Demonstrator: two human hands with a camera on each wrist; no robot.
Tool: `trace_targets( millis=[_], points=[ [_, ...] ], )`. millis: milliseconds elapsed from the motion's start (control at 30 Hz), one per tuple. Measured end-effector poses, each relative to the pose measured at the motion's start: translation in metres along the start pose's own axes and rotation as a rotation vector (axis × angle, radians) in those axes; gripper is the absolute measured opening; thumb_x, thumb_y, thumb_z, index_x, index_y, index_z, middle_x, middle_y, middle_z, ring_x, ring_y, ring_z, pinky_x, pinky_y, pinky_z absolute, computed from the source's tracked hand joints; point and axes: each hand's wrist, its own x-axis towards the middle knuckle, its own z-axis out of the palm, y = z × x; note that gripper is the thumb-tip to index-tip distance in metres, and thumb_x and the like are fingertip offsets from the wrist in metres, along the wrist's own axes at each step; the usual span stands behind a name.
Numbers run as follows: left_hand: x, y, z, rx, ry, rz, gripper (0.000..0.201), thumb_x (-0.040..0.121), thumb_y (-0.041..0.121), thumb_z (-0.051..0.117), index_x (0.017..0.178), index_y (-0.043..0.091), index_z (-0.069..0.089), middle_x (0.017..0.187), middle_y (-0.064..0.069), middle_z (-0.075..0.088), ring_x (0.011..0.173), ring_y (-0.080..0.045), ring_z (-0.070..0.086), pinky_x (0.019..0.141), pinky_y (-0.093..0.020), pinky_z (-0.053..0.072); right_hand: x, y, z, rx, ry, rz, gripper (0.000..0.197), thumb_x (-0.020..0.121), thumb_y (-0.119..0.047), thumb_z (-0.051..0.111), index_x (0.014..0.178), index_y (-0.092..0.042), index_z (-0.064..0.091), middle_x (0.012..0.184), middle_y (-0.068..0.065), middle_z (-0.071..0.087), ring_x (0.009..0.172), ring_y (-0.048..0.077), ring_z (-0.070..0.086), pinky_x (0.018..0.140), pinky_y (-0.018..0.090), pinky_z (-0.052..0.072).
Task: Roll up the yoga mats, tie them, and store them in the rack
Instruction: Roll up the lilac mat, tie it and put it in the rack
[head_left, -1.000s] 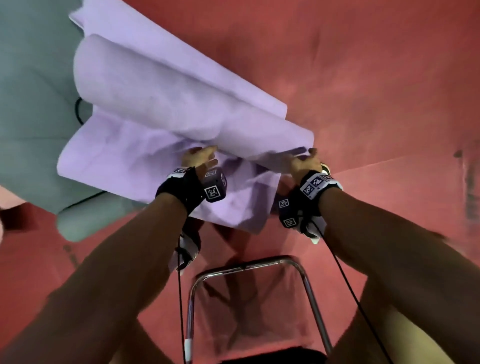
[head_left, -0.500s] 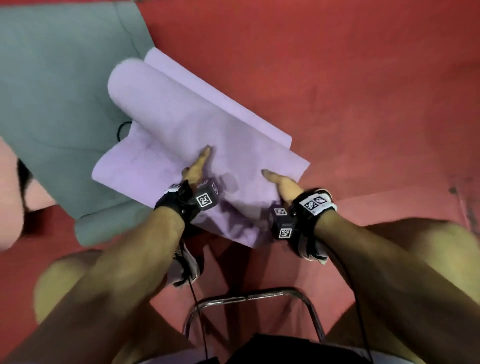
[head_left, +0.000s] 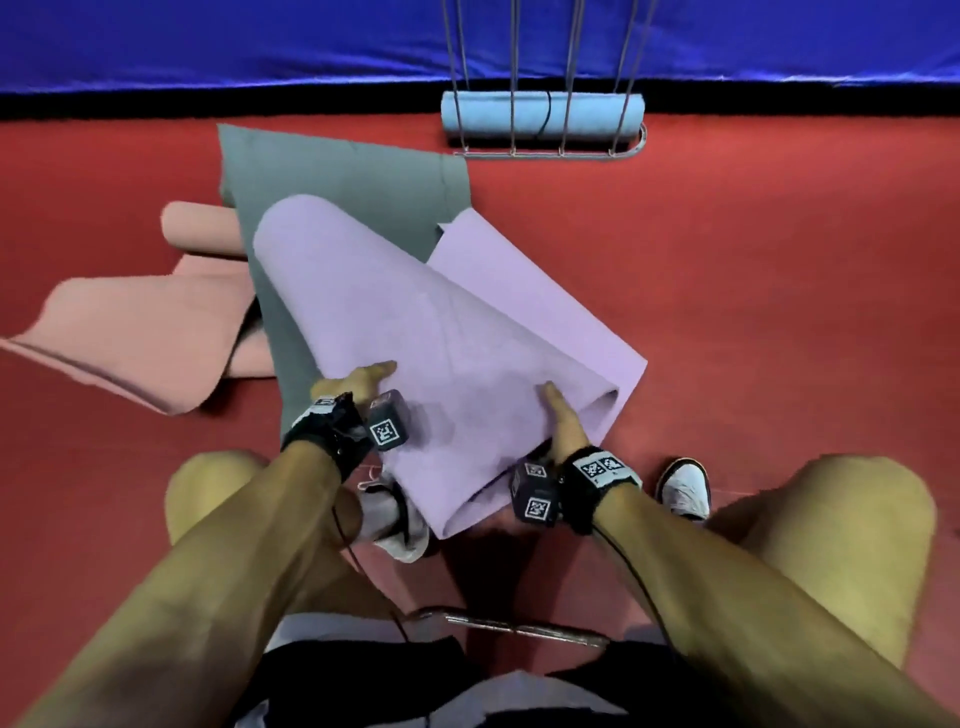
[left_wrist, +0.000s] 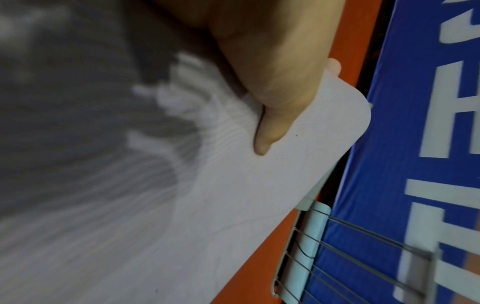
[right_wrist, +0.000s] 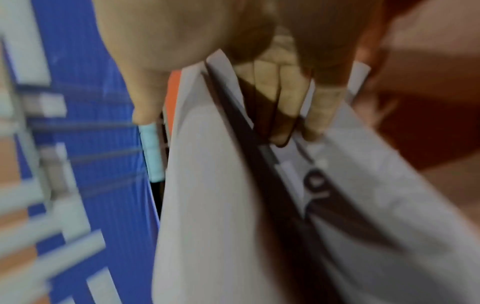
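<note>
left hand (head_left: 356, 383) pinches loosely rolled lilac foam yoga mat (head_left: 441, 322), thumb on top; right hand (head_left: 563, 426) clamps layers at open end, likely to stop it unwinding

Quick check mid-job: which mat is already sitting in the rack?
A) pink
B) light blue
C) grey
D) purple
B: the rolled light blue mat lies in the wire rack. The left hand and right hand hold the purple mat, and the grey mat and pink mat lie on the floor.
</note>
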Motion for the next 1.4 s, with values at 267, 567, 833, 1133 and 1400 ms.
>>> trace_targets(
  millis=[267, 567, 833, 1133, 1400],
  points=[
    [-0.023, 0.031, -0.026, -0.263, 0.095, 0.238, 0.086, 0.045, 0.045, 0.097, 0.118, 0.014, 0.063, 0.106, 0.001, 0.075, 0.08, -0.022, 0.074, 0.076, -0.032, 0.059, -0.026, -0.079, 0.043, -0.118, 0.044, -0.223, 0.032, 0.091, -0.041, 0.07, 0.093, -0.009, 0.073, 0.083, 0.009, 0.074, 0.066, 0.027, 0.071, 0.07, 0.041, 0.061],
    [-0.1, 0.127, -0.005, -0.361, -0.029, 0.559, 0.063, 0.078, 0.026, 0.083, 0.129, 0.015, 0.049, 0.114, -0.003, 0.064, 0.102, -0.025, 0.066, 0.095, -0.037, 0.054, -0.077, -0.157, 0.038, -0.355, 0.024, -0.509, 0.039, 0.073, -0.046, 0.079, 0.102, -0.02, 0.076, 0.096, 0.0, 0.073, 0.077, 0.014, 0.065, 0.06, 0.021, 0.038],
    [-0.175, 0.18, 0.007, -0.441, -0.125, 0.887, 0.049, 0.089, -0.003, 0.068, 0.132, 0.007, 0.047, 0.108, -0.002, 0.064, 0.081, -0.007, 0.063, 0.068, -0.012, 0.055, -0.121, -0.228, 0.042, -0.246, 0.113, -0.975, 0.031, 0.08, -0.009, 0.08, 0.109, -0.004, 0.07, 0.111, 0.008, 0.072, 0.105, 0.025, 0.069, 0.104, 0.043, 0.051],
    [-0.288, 0.271, 0.007, -0.415, -0.287, 1.226, 0.073, 0.071, 0.023, 0.081, 0.134, 0.015, 0.046, 0.125, -0.004, 0.065, 0.107, -0.016, 0.068, 0.097, -0.034, 0.056, -0.191, -0.286, 0.01, -0.182, 0.199, -1.308, 0.072, 0.072, -0.046, 0.084, 0.128, -0.006, 0.064, 0.123, 0.004, 0.07, 0.115, 0.017, 0.066, 0.103, 0.033, 0.051],
    [-0.22, 0.215, 0.068, -0.438, -0.456, 0.866, 0.076, 0.087, 0.017, 0.077, 0.151, 0.014, 0.036, 0.132, -0.002, 0.061, 0.082, 0.001, 0.061, 0.053, -0.01, 0.05, -0.186, -0.244, -0.03, -0.076, -0.122, -0.745, 0.046, 0.085, -0.042, 0.071, 0.118, -0.011, 0.07, 0.096, 0.012, 0.072, 0.083, 0.028, 0.071, 0.076, 0.041, 0.061]
  ],
)
